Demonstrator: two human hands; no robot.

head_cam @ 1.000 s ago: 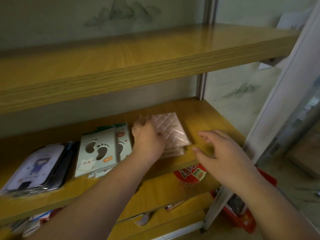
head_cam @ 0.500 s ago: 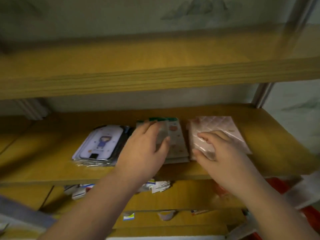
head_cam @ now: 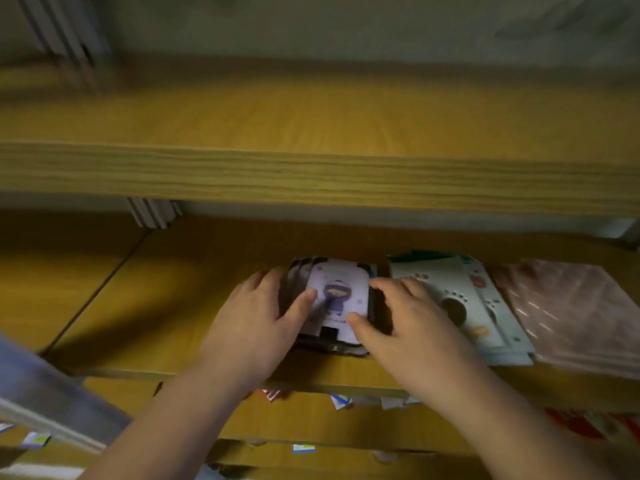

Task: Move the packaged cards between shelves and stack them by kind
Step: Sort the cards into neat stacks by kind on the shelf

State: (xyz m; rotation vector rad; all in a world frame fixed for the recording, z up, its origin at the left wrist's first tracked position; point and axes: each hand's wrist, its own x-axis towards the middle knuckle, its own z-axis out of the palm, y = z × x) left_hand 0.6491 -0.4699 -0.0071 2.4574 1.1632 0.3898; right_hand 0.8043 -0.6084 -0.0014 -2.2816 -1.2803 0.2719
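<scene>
A stack of lilac cards with a purple figure [head_cam: 341, 289] lies on the middle wooden shelf [head_cam: 180, 327]. My left hand [head_cam: 256, 323] presses its left side, thumb on top. My right hand [head_cam: 405, 323] clasps its right side, fingers over the dark edge. To the right lies a pale green stack of footprint cards [head_cam: 450, 306], and beyond it a pink quilted stack [head_cam: 571, 313]. The frame is blurred.
The upper shelf [head_cam: 311, 174] overhangs the hands. On the shelf below, loose small packets [head_cam: 341, 401] and a red package [head_cam: 588, 424] peek out. A grey rail [head_cam: 45, 407] crosses the lower left. A white upright [head_cam: 152, 213] stands at the back left.
Both hands have shifted left, from the pink and footprint stacks onto the lilac stack. The view has swung left and down.
</scene>
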